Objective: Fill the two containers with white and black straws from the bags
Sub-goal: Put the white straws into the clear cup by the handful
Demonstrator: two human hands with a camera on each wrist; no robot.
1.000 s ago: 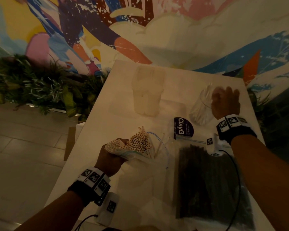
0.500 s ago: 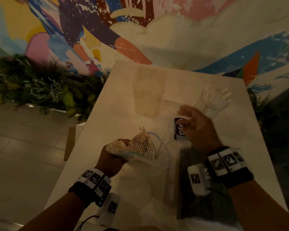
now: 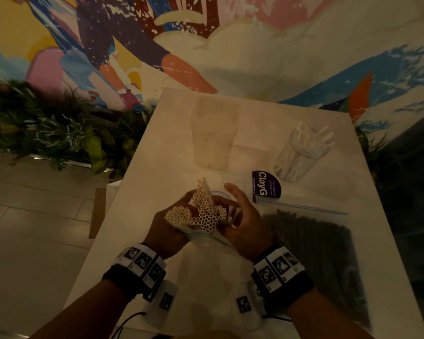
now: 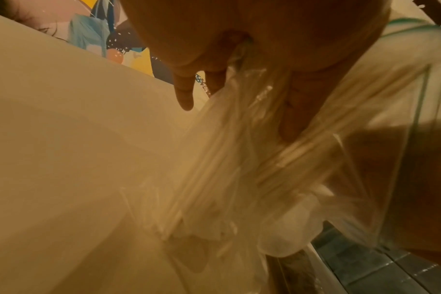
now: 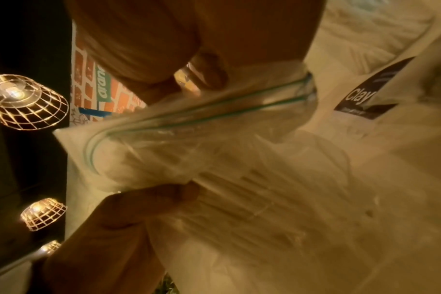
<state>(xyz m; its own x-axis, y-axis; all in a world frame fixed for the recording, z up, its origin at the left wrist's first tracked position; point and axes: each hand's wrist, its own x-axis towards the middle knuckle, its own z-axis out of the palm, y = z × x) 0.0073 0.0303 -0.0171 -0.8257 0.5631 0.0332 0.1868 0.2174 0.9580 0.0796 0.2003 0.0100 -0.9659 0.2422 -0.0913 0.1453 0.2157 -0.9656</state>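
My left hand (image 3: 167, 231) grips a clear zip bag of white straws (image 3: 201, 211) above the table's near middle, the open straw ends pointing up. My right hand (image 3: 242, 223) is at the bag's mouth, fingers curled round a few straws there. The left wrist view shows the bag (image 4: 239, 159) hanging from my fingers (image 4: 184, 89). In the right wrist view the bag's zip edge (image 5: 214, 111) runs below my fingers. A clear round container (image 3: 301, 152) at the far right holds several white straws. A second, pale container (image 3: 214, 133) stands at the far middle. A bag of black straws (image 3: 316, 253) lies flat at the right.
The white table (image 3: 157, 167) ends close on the left, with a tiled floor below. Green plants (image 3: 47, 133) and a painted wall stand behind. A dark round ClayG sticker (image 3: 266, 187) lies between the round container and my hands. Wire lamps (image 5: 25, 101) hang overhead.
My right hand left the round container at the far right and came back to the bag's mouth. White straws now stand in that container. The left hand lifted the bag slightly toward centre.
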